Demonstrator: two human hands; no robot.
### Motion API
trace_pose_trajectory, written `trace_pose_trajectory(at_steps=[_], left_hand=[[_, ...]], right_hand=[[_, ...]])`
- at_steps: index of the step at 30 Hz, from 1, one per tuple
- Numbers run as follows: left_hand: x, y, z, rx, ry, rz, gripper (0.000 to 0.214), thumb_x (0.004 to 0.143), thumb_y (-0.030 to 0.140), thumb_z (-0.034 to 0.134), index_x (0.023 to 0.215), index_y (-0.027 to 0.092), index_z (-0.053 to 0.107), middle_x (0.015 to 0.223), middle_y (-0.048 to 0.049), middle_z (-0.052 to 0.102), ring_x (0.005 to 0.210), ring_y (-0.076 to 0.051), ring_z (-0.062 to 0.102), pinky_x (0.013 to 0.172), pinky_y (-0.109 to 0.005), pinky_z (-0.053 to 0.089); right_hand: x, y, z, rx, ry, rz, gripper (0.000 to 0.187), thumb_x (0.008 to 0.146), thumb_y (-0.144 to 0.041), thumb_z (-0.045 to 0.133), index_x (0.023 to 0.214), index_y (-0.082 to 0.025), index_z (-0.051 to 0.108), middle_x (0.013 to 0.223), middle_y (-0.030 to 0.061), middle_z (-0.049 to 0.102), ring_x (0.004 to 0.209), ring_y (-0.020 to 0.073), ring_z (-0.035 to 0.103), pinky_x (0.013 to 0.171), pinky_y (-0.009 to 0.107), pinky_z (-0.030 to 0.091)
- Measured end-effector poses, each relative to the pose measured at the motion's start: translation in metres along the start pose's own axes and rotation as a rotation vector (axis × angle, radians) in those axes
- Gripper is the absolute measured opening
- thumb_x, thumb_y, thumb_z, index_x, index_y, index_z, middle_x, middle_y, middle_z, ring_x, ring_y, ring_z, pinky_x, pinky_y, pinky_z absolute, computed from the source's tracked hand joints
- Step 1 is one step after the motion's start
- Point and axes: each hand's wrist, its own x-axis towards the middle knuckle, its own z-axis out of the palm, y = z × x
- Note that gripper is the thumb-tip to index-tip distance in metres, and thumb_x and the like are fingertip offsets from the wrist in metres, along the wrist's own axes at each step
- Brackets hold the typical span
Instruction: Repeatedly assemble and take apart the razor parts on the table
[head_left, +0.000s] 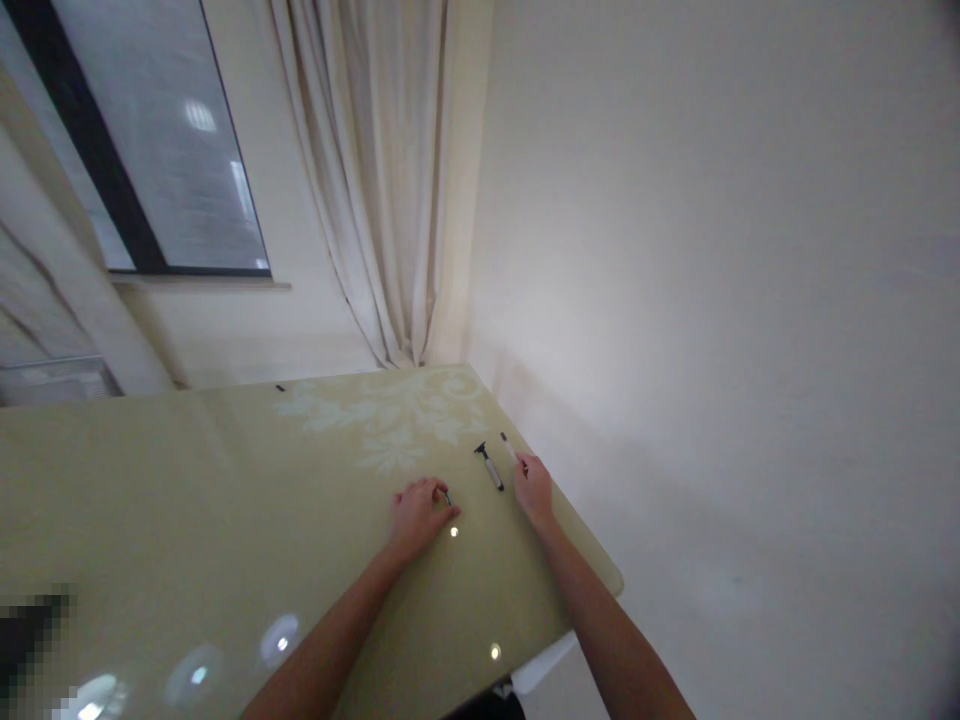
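Observation:
My left hand point(420, 515) rests low over the table, thumb and forefinger curved around a small dark piece point(448, 497) that is too small to name. The fingers seem to touch its ends. At the right edge of the table, my right hand point(534, 488) is closed around a slim white stick with a dark tip point(509, 446); its lower end is hidden in the fingers. Between the two hands lies a razor point(491, 470) with a black head and a grey handle, its head pointing away from me. Neither hand touches the razor.
The glossy yellowish table point(225, 500) has a pale leaf pattern at its far corner. A small black object point(280, 388) lies near the far edge. A white wall point(712, 300) runs close along the right side. Curtains point(382, 180) hang behind the table, beside a window point(172, 130).

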Motion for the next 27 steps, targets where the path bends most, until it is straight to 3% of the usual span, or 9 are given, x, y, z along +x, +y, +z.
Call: trace_pose_trajectory(at_steps=[4, 8, 15, 27], left_hand=[[0.030, 0.026, 0.019, 0.019, -0.013, -0.018, 0.032, 0.085, 0.043, 0.071, 0.112, 0.024, 0.071, 0.092, -0.0047, 0.075, 0.105, -0.028, 0.066, 0.094, -0.041, 0.039], [0.043, 0.034, 0.022, 0.034, -0.002, -0.063, 0.038, 0.088, 0.050, 0.067, 0.116, 0.025, 0.070, 0.094, -0.0060, 0.075, 0.106, -0.030, 0.066, 0.094, -0.043, 0.039], [0.041, 0.027, 0.018, 0.039, -0.026, -0.050, 0.038, 0.085, 0.049, 0.071, 0.117, 0.027, 0.072, 0.095, -0.0037, 0.076, 0.102, -0.026, 0.067, 0.091, -0.038, 0.040], [0.041, 0.033, 0.018, 0.057, -0.014, -0.038, 0.037, 0.091, 0.045, 0.063, 0.123, 0.028, 0.071, 0.094, -0.0048, 0.076, 0.102, -0.026, 0.067, 0.093, -0.039, 0.040]], right_hand=[[-0.003, 0.005, 0.011, -0.076, 0.015, -0.005, 0.027, 0.087, -0.018, 0.048, 0.097, -0.015, 0.074, 0.094, 0.0125, 0.071, 0.088, 0.0241, 0.064, 0.081, 0.031, 0.047], [-0.007, 0.005, 0.015, -0.154, 0.033, 0.000, 0.027, 0.089, -0.015, 0.048, 0.101, -0.014, 0.073, 0.100, 0.0150, 0.071, 0.088, 0.0247, 0.064, 0.080, 0.032, 0.047], [-0.009, 0.001, 0.019, -0.240, -0.039, -0.072, 0.031, 0.096, -0.013, 0.044, 0.111, -0.016, 0.071, 0.109, 0.0163, 0.069, 0.103, 0.0288, 0.062, 0.089, 0.035, 0.046], [-0.012, -0.001, 0.014, -0.259, -0.119, -0.147, 0.041, 0.089, -0.005, 0.047, 0.121, -0.017, 0.070, 0.114, 0.0151, 0.066, 0.109, 0.0276, 0.058, 0.098, 0.034, 0.045]])
